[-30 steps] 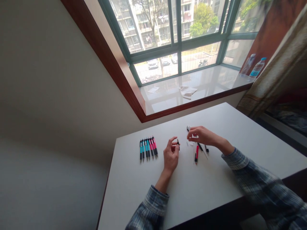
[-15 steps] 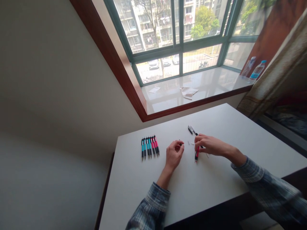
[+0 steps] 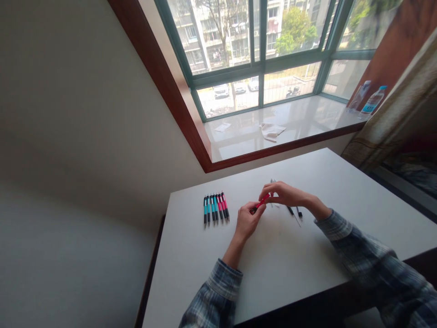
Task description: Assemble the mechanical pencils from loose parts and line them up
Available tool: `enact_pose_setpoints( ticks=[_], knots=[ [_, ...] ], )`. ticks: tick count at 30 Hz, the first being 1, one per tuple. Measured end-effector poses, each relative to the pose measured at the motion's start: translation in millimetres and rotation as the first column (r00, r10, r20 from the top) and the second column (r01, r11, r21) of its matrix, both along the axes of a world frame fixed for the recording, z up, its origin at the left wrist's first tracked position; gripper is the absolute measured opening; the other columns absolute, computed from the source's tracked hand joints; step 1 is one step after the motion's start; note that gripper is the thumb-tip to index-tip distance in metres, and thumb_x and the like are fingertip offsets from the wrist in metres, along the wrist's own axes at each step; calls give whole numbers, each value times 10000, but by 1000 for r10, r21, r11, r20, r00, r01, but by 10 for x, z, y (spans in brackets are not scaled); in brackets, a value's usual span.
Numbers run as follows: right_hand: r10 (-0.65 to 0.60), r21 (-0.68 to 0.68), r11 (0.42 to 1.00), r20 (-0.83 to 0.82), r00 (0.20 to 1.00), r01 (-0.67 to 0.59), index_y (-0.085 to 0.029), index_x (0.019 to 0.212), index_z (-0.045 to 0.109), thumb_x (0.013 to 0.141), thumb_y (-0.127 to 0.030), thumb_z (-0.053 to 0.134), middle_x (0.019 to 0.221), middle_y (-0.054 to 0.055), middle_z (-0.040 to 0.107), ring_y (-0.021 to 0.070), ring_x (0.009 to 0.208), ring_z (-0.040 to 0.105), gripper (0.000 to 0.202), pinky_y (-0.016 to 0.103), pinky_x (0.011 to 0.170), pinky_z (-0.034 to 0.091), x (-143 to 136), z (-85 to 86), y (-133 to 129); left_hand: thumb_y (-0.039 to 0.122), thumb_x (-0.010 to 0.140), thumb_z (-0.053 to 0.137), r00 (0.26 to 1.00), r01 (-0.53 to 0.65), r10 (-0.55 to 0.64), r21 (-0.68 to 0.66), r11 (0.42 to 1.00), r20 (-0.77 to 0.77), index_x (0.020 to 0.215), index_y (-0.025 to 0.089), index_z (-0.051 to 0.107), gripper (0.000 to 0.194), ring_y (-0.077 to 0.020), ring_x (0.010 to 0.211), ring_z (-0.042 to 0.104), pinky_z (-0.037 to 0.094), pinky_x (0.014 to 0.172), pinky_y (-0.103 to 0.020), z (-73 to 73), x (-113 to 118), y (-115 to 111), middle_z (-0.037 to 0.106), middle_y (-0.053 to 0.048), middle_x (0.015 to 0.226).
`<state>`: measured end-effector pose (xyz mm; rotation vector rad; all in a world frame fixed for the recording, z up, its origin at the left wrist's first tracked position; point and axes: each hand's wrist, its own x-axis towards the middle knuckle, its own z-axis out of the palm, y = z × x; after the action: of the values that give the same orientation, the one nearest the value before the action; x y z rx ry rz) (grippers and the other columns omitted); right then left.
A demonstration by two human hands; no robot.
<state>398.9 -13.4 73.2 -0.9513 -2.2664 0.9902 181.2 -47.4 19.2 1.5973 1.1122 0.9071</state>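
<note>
The slim red plastic pen barrel (image 3: 264,200) has risen from the white tabletop (image 3: 280,273) to between my hands. My left hand (image 3: 247,219) pinches its near end, my right hand (image 3: 284,193) its far end, the long axis slanting away rightward. A slender black pen part (image 3: 290,211) lies beside my right hand.

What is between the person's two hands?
A red pen piece, slanting from the left hand up to the fingers of the right hand, as the head view shows.
</note>
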Motion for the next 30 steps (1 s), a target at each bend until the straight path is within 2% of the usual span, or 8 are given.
enact_pose_setpoints(
  ticks=[3,7,9,15,19,22,26,30],
  knots=[
    [-93,-19,996,-59,994,92,-222,1107,760,916,-547,698,970,63,767,211,872,694,382,328,789,528,46,-77,25,538,908,682,999,-27,27,4,1000,-22,1021,179,837,407,-214,834,671,496,736,-292,-7,7,2,787,-74,946],
    [-224,-30,975,-64,973,222,-195,954,761,864,-546,748,865,49,748,197,800,671,362,330,756,523,228,-156,77,571,940,628,997,-71,72,-39,997,7,1050,175,830,458,-219,832,670,499,749,-307,-40,16,15,785,-89,934],
    [-252,-54,967,-63,966,249,-189,959,758,856,-541,756,831,42,738,192,775,668,366,334,755,524,312,-165,93,577,956,605,997,-63,65,-50,997,31,1094,178,817,472,-226,870,676,508,786,-318,-55,16,20,787,-97,983],
    [-229,-180,963,-145,963,202,-191,1139,754,881,-552,728,901,62,760,209,825,689,444,338,773,539,264,-174,63,551,1003,547,1000,-16,16,53,998,-15,1117,216,808,440,-218,899,664,490,805,-314,-43,28,-2,760,-84,1033],
    [-262,-260,946,-259,929,194,-172,1058,768,895,-555,710,868,64,751,201,787,671,420,316,717,529,115,-269,59,524,1011,545,997,25,-18,95,995,-74,1100,233,813,404,-200,870,654,461,767,-297,-16,42,-13,741,-66,1027],
    [-268,-241,949,-286,920,201,-161,945,774,895,-546,711,802,53,728,188,747,647,393,303,696,512,76,-330,73,519,1002,563,996,33,-24,93,995,-89,1122,232,805,394,-188,838,639,452,739,-292,-2,44,-17,728,-63,1030],
    [-285,-165,954,-228,931,251,-168,923,785,890,-533,720,830,60,748,186,738,640,372,306,699,502,88,-323,72,512,995,575,995,43,-35,91,995,-93,1123,224,802,389,-185,816,623,452,716,-293,10,43,-23,711,-68,1010],
    [-269,-182,957,-250,930,228,-182,1065,764,884,-551,723,841,54,757,186,735,650,412,305,690,511,121,-261,40,480,1003,572,997,31,-25,85,996,-75,1080,228,812,357,-188,838,628,466,750,-300,-12,44,-5,710,-64,996]
  ],
)
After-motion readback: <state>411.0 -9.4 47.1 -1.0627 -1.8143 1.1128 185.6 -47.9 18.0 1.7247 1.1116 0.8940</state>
